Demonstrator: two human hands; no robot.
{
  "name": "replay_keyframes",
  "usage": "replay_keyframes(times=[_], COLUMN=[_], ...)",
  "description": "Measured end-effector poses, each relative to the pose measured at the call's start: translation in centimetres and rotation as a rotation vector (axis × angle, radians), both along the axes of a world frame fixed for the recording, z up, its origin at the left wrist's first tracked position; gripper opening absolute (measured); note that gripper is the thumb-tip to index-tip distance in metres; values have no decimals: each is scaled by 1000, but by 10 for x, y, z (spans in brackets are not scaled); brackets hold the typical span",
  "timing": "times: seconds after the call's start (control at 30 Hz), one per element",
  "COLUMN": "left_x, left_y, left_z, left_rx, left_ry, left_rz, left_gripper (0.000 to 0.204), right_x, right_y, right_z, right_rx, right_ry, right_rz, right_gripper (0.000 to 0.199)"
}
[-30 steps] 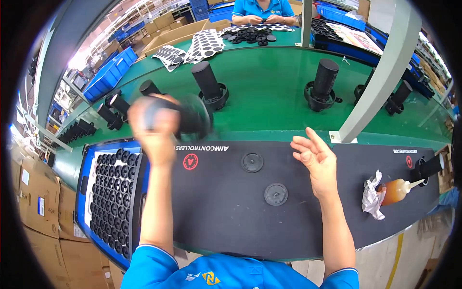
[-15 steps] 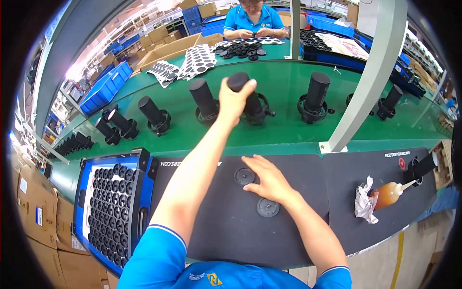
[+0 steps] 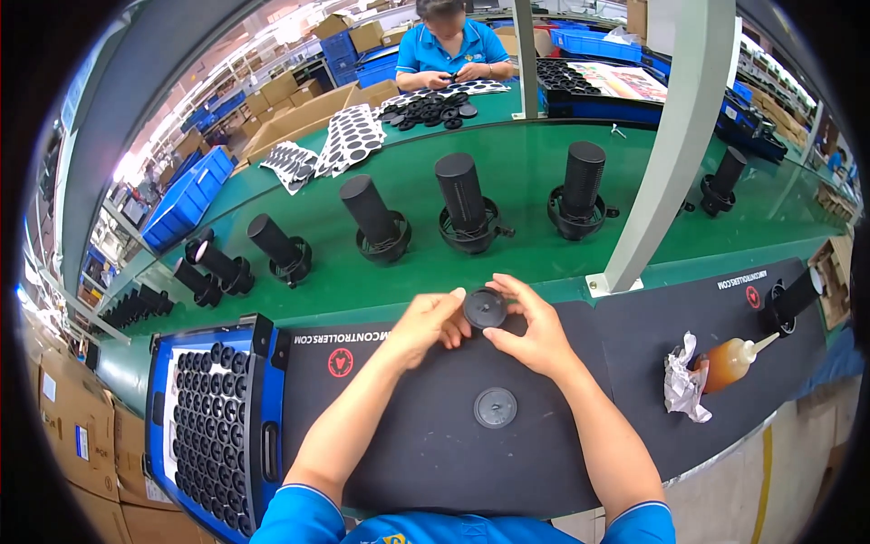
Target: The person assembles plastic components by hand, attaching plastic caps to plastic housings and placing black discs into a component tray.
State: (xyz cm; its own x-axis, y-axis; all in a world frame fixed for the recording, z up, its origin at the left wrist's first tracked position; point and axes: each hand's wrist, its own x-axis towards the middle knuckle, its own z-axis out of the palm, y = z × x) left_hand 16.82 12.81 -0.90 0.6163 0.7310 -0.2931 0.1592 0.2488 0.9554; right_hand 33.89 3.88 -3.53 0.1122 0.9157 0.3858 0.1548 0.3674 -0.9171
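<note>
A round black disc [image 3: 486, 309], ridged with a small raised centre, is between my two hands over the black work mat. My right hand [image 3: 536, 335] holds its right side, thumb below and fingers at the far edge. At the left rim, my left hand [image 3: 424, 328] is curled, its thumb and fingertips against the edge. A second, greyer disc [image 3: 496, 408] lies on the mat nearer to me. Beyond my hands, an upright black cylinder [image 3: 464, 192] in a ringed base stands on the green surface; several similar cylinder units run to both sides.
A blue tray [image 3: 269, 381] with rows of small black discs sits at the left. To the right are a bottle of amber liquid [image 3: 730, 364] and crumpled white paper [image 3: 684, 385]. A grey post [image 3: 660, 181] rises behind the mat. Across the line a co-worker [image 3: 450, 54] handles small black parts.
My left hand has let go of the black cylinder and come back to the disc. My right hand has closed on that disc, which has shifted up and right. The view has shifted slightly.
</note>
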Motion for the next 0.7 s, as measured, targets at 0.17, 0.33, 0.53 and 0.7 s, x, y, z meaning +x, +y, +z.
replay_keyframes(times=[0.17, 0.33, 0.53, 0.7], left_x=[1, -4, 13, 35], left_y=[-12, -15, -45, -80], left_z=[1, 7, -7, 4], left_rx=[-206, -122, -471, -579], left_ry=[-224, -169, -508, -549], left_rz=[9, -11, 278, 323], left_gripper=[30, 24, 20, 22], right_x=[-6, -5, -18, -23], right_y=[-2, -7, -3, -4], right_z=[-7, 0, -1, -1], right_rx=[12, 7, 74, 27], right_ry=[228, 244, 501, 603], right_rz=[51, 153, 132, 16], right_gripper=[65, 63, 60, 53])
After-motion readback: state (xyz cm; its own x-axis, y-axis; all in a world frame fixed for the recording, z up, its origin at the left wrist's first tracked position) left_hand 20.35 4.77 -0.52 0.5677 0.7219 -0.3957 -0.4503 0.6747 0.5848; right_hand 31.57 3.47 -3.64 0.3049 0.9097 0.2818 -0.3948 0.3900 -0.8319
